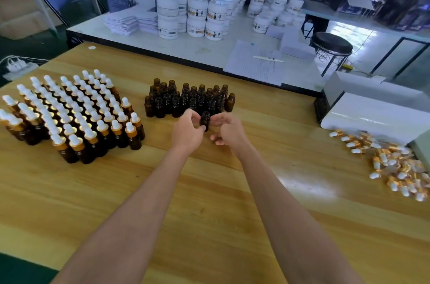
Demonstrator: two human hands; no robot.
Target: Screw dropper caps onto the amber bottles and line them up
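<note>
Left hand (pixel 187 131): fingers curled round one uncapped amber bottle (pixel 205 121), held upright just above the wooden surface (pixel 209 202). Right hand (pixel 229 131): close beside the bottle, fingers loosely curled; motion blur, cannot tell whether it touches or grips.

Just behind the hands: cluster of open bottles (pixel 186 99), standing. Left: block of capped bottles (pixel 69 116) in rows, white bulbs, gold collars. Far right: loose heap of dropper caps (pixel 395 167) by a white box (pixel 372 111).
</note>
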